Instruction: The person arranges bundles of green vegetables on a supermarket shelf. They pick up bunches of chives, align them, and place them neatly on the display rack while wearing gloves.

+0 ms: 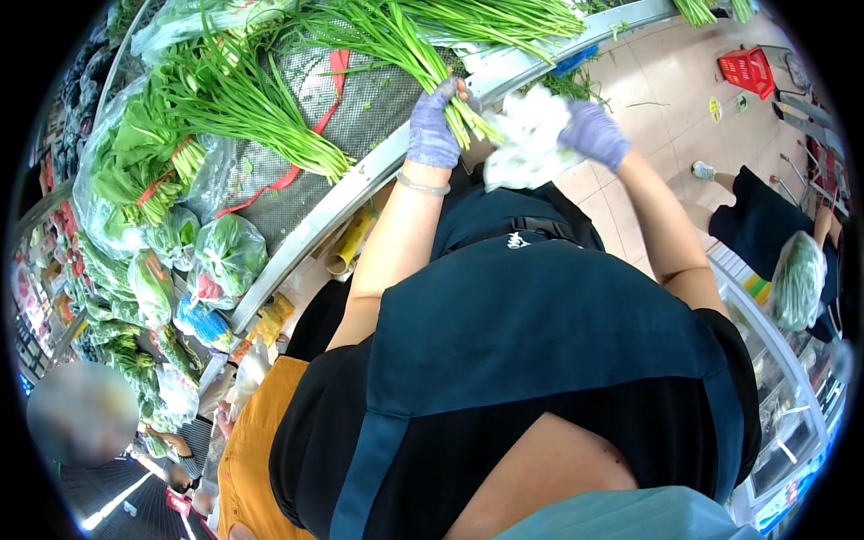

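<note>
My left hand (435, 125), in a purple knit fingerless glove, is closed around the stalks of a bunch of leafy green stems (412, 57), probably garlic chives. Its pale cut ends point down to the right. Close by on the right, my right hand (594, 131), in a matching glove, grips a crumpled white cloth or paper (530, 138); both are blurred. The white material lies beside the cut ends; whether they touch is unclear. Another bunch of long green stems (270, 128) rests on the dark mesh display surface (307, 81), with a red ribbon (324, 115) near it.
A metal counter edge (378, 165) runs diagonally past my left forearm. Bagged leafy greens (229, 256) crowd the left, and more green stems (493, 20) lie at the top. A person in orange (260, 439) stands close at lower left. A red basket (746, 71) and another person's legs are at right.
</note>
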The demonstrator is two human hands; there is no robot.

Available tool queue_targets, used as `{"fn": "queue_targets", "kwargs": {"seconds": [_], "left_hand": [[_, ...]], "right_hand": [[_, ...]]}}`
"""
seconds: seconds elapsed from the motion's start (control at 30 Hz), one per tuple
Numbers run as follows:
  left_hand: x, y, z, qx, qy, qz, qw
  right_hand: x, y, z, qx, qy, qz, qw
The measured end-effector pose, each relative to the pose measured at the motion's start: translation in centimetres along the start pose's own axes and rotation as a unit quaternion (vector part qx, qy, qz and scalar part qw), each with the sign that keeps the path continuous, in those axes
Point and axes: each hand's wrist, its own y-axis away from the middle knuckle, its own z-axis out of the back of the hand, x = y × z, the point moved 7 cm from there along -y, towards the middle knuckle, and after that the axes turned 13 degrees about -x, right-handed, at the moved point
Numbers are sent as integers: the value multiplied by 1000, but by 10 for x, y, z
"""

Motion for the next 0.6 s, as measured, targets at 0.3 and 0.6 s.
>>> {"fn": "queue_targets", "kwargs": {"seconds": [0.3,0.6], "left_hand": [[-29,68,-27,35,-60,0,998],[-53,116,-77,41,-78,-164,983]], "right_hand": [[-126,-69,235,-535,32,-40,843],[-20,-190,161,-263,56,183,946]]}}
